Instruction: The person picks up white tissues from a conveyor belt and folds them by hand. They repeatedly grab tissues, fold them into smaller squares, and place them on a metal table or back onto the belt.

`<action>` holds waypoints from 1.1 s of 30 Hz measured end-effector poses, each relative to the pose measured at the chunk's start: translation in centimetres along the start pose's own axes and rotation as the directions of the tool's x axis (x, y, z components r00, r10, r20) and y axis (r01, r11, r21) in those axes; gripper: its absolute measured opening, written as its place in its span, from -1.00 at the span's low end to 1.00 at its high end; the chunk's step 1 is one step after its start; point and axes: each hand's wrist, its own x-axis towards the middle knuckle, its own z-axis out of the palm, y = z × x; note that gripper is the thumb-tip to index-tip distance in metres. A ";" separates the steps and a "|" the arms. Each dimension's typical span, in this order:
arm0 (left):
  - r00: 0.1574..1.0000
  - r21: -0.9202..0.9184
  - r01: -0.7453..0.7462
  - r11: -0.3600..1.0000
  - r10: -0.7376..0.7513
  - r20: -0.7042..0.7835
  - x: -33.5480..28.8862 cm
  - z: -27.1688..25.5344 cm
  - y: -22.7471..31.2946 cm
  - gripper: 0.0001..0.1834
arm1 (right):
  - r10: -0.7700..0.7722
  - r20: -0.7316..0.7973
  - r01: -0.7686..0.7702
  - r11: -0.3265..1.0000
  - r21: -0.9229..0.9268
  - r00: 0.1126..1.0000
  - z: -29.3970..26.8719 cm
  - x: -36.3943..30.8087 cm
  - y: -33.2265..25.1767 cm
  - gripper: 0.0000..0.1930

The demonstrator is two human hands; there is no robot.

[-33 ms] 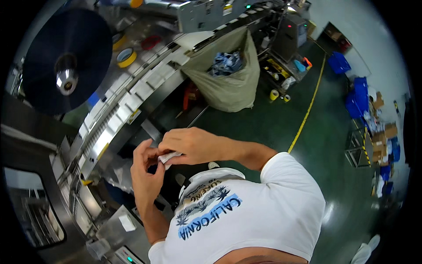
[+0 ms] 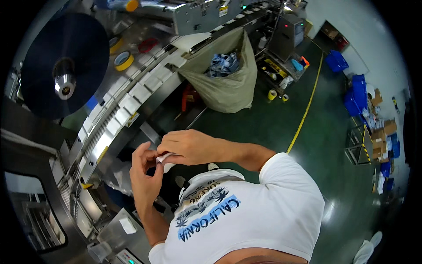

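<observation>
In front of my body, both hands meet over a small folded white piece (image 2: 165, 157), soft-looking like a wipe or thin cloth; its exact kind cannot be made out. My right hand (image 2: 188, 147) comes across from the right and pinches it between thumb and fingers. Curled up from below, my left hand (image 2: 146, 169) has its thumb and fingertips closed at the piece's left end. My fingers cover part of it. Just beyond my hands runs a conveyor (image 2: 118, 119) carrying a row of flat white packets (image 2: 140, 91).
A large dark reel (image 2: 66, 66) stands left of the conveyor, near yellow tape rolls (image 2: 124, 61). An olive sack (image 2: 233, 94) of bluish scraps hangs at the far side. Nearby on the left is a steel surface with a white packet (image 2: 128, 225). Blue bins (image 2: 357, 94) line the right wall.
The white piece has tilted slightly between my fingertips, and a little less of it shows. My hands stay almost in place.
</observation>
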 end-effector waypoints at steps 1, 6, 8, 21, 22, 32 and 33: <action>1.000 0.007 -0.004 1.000 0.004 -0.001 0.3 0.2 -0.1 -0.34 | 0.002 -0.024 -0.001 1.000 0.004 1.000 0.2 -0.2 0.4 -0.71; 0.995 -0.372 0.102 0.923 -0.092 0.044 -0.2 0.4 -2.3 -0.56 | 0.294 -0.106 -0.262 0.934 0.244 0.950 0.2 -0.8 0.3 -0.80; 0.986 -0.394 0.162 0.905 -0.160 0.037 -0.8 0.1 -3.6 -0.66 | 0.429 -0.080 -0.391 0.874 0.287 0.900 -0.6 -0.8 -0.1 -0.82; 0.949 -0.879 0.078 0.470 -0.304 -0.078 -1.3 2.5 -4.1 -0.48 | 0.696 -0.237 -0.420 0.632 0.651 0.678 3.4 -1.5 -0.3 -0.78; 0.969 -0.851 0.021 0.525 -0.220 -0.112 -1.6 2.8 -4.1 -0.43 | 0.697 -0.239 -0.430 0.637 0.640 0.676 3.5 -1.4 -0.4 -0.77; 0.948 -0.366 -0.088 0.927 -0.036 -0.318 -2.5 1.3 -2.4 -0.36 | 0.583 -0.234 -0.402 0.748 0.529 0.778 4.3 -3.9 2.7 -0.81; 0.952 -0.273 -0.082 0.958 -0.007 -0.307 -2.7 0.9 -2.0 -0.35 | 0.610 -0.149 -0.443 0.702 0.557 0.778 3.7 -4.3 3.1 -0.79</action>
